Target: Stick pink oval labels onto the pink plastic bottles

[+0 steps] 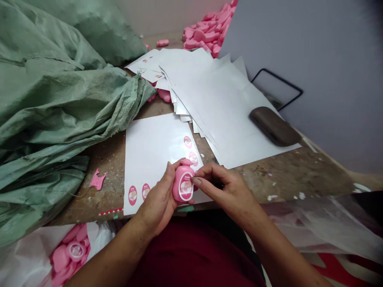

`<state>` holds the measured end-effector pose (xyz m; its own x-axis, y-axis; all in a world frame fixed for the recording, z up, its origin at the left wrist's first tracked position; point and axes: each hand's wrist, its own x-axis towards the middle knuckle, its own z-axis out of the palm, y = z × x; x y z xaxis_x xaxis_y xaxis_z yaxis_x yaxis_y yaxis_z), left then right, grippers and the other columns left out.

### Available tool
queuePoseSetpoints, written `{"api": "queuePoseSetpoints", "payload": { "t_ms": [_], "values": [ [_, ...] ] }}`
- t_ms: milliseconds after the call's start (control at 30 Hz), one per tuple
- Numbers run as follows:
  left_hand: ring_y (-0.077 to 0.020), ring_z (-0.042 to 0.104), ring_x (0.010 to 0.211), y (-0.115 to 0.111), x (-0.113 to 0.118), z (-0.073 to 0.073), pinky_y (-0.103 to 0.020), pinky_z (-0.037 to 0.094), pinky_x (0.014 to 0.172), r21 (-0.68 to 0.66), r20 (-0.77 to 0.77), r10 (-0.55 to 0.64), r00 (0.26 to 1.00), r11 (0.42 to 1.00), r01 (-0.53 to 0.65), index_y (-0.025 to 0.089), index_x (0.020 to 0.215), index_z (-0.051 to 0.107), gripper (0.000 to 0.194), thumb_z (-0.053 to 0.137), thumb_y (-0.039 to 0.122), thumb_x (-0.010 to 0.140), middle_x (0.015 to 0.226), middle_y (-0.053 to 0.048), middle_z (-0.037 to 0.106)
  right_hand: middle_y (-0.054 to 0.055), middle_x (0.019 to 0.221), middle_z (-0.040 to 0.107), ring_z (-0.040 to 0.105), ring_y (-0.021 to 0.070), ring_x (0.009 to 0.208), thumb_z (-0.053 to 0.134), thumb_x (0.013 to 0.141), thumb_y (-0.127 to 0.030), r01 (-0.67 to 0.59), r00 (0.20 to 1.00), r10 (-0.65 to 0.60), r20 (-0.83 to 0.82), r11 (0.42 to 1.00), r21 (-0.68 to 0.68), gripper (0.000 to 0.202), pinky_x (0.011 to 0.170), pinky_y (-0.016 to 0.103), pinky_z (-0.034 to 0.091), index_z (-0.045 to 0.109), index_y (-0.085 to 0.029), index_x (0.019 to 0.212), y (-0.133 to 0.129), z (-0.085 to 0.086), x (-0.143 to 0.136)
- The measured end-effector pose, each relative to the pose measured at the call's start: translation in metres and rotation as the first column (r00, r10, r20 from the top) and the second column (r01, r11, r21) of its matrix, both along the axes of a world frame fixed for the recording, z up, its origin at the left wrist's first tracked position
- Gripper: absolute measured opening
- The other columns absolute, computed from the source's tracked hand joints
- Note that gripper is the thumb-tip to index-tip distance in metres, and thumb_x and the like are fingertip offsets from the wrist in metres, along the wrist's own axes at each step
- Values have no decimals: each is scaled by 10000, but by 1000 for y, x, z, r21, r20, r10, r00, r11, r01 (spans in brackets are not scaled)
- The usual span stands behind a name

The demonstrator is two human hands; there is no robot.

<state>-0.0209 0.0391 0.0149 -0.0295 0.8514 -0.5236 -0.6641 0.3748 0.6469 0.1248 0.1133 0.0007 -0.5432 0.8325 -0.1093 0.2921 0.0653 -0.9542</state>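
Note:
My left hand (pixel 161 195) is wrapped round a small pink plastic bottle (pixel 177 187), holding it tilted over the front of the table. An oval pink and white label (pixel 186 186) with the word BABY lies on the bottle's front. At the label's right edge, thumb and forefinger of my right hand (pixel 223 185) are closed in a pinch; the exact contact is partly hidden. Beneath both hands is a white sticker sheet (pixel 149 147), with a few oval labels left along its right and lower edges.
A stack of white sheets (pixel 206 91) lies behind, with a dark brown case (pixel 275 126) on it. Pink bottles (pixel 206 32) are heaped at the back. Green sacks (pixel 66 99) cover the left side. Below left, a white bag (pixel 26 255) holds more bottles. A pink scrap (pixel 97 180) lies on the table.

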Motion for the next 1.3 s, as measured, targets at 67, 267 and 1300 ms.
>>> {"api": "queuePoseSetpoints", "payload": {
  "t_ms": [67,267,1300],
  "values": [
    [-213,638,1020,0,0,-1,-247,540,668,5,-9,-3,1000,1000,3,241,1274,584,519,422,608,945,1188,-95,641,-25,698,623,549,137,664,641,844,-370,1,1000,-1,-4,1000,-6,167,645,284,426,645,-212,789,0,-1,-1],
    [-207,606,1052,-2,-1,-3,-244,524,695,26,-38,-6,999,1000,7,263,1278,583,489,517,587,917,1243,-81,602,-18,698,627,557,146,664,630,841,-381,5,1000,-5,12,1000,9,177,638,289,429,634,-212,787,1,-4,-2],
    [-343,621,1204,-174,-185,47,-386,472,1020,-739,-664,-747,-36,648,183,358,1244,691,560,731,499,704,1311,-29,676,18,798,692,643,208,723,705,747,-533,185,966,-212,145,967,177,333,612,292,488,684,-262,938,11,-41,18]
  ]
}}
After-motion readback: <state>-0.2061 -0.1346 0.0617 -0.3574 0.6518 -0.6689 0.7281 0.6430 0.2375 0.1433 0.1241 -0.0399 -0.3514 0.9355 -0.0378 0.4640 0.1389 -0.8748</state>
